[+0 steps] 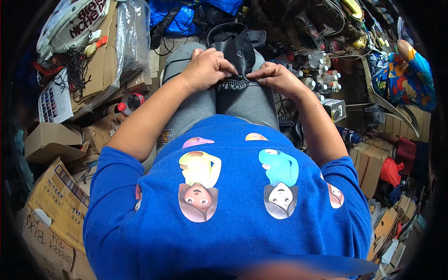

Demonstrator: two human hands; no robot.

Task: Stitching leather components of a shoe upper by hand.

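Seated worker, viewed from above. Nearest the camera, a blue short-sleeved shirt [238, 182] printed with cartoon figures fills the lower field, its figures upside down in this view. Beyond it extend two legs in grey trousers [191, 105]. A black leather item [242, 53] lies over the lap, between and upon the thighs near the knees; its near end is gathered into close pleats, and its far part curves into an open band. The left hand [205, 69], back uppermost and fingers bent, pinches the item just above the pleats. The right hand [280, 79] comes from the opposite side with thumb and forefinger pressed together, pinching at the same edge; whether a thread or needle also lies between the fingertips cannot be told. The two sets of fingertips are close together but apart.

To the left stand an open cardboard box [49, 142] and, farther off, a bottle [133, 101] with a red cap. To the right, a red cloth [391, 172] lies near cartons [368, 163]; farther away cluster small bottles [322, 77]. At the far edge lies blue plastic sheeting [184, 21].
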